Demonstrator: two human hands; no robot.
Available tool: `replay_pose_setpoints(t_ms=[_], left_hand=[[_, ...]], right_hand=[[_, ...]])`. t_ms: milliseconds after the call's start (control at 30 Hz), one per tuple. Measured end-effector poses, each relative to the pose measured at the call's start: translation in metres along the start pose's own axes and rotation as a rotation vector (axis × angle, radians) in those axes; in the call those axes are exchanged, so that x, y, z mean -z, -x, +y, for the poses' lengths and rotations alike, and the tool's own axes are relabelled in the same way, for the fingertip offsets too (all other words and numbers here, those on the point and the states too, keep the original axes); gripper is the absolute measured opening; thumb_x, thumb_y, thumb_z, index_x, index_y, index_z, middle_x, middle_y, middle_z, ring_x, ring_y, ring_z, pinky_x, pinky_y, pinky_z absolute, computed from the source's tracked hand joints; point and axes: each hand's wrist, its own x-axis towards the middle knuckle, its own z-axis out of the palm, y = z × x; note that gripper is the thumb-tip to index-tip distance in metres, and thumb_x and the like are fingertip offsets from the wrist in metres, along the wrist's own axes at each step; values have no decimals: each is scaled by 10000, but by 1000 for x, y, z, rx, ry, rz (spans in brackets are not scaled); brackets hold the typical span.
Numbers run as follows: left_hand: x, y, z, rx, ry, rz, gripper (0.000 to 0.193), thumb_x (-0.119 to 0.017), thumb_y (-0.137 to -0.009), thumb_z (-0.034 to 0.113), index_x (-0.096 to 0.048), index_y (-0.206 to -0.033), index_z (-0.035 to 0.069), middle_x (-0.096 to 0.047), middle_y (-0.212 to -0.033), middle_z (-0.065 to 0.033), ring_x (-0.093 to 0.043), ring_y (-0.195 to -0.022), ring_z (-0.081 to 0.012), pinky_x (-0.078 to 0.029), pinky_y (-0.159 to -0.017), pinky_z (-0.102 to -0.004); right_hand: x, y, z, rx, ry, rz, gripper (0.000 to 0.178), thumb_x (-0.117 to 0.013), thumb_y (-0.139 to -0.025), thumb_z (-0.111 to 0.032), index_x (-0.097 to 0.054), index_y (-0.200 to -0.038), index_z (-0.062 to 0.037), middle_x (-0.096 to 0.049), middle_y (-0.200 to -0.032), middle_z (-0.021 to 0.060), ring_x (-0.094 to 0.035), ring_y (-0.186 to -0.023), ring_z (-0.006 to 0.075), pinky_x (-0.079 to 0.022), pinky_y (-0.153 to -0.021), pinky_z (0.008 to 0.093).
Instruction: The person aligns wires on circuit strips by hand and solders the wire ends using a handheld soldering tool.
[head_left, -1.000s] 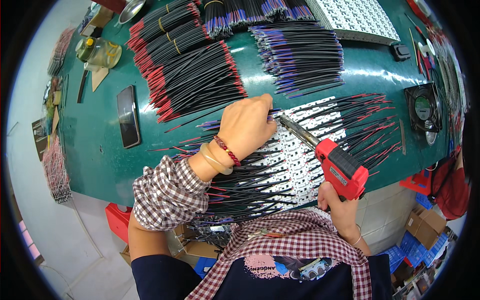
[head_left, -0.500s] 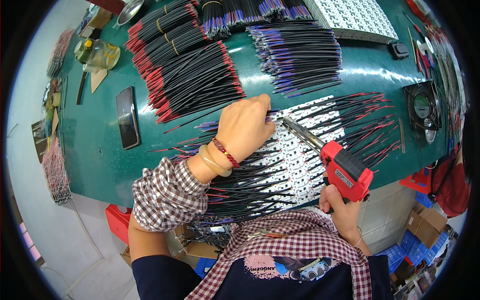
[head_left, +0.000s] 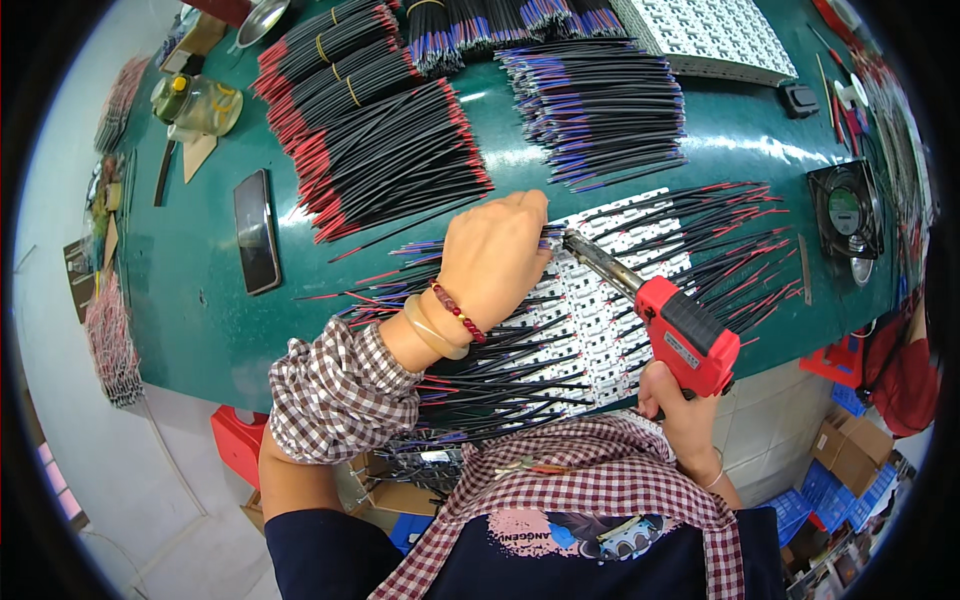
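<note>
My right hand (head_left: 685, 408) grips a red and black soldering gun (head_left: 692, 338), its metal nose slanting up and left over a white circuit board panel (head_left: 592, 365). Close to the gun's tip, my left hand (head_left: 495, 245) is closed in a pinch at the panel's upper left part. A short dark wire end (head_left: 550, 231) pokes out by its fingertips; the rest is hidden under the hand. Rows of black wires with red and blue ends stick out from both sides of the panel, among them the right-hand wires (head_left: 735, 262).
Beyond the panel lie a pile of red-tipped black wires (head_left: 395, 160) and a pile of blue-tipped wires (head_left: 605, 115). White panels (head_left: 715, 35) are stacked at the far right. A phone (head_left: 257, 232) lies left, a small black fan (head_left: 846, 210) stands right, on the green table (head_left: 205, 345).
The soldering gun and right hand have shifted very slightly left and up. My left hand stays pinched beside the gun's tip, almost unmoved.
</note>
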Motion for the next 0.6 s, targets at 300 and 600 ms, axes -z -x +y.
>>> replay_pose_setpoints(t_ms=[300, 600], left_hand=[[-1, -1, -1, -63, -6, 34, 141, -651, -710, 74, -547, -791, 25, -606, -755, -150, -596, -694, -348, -465, -611, -421], [1, -1, 0, -64, -4, 12, 128, -644, -712, 68, -546, -785, 28, -602, -751, -147, -595, -709, -343, -466, -625, -418]], right_hand=[[0, 0, 0, -43, -67, 29, 213, -556, -891, -91, -522, -1050, 47, -540, -618, 44, -480, -488, 86, -397, -476, 229], [3, -1, -3, -15, -71, 23, 226, -552, -895, -98, -524, -1059, 55, -529, -596, 41, -468, -477, 84, -376, -461, 228]])
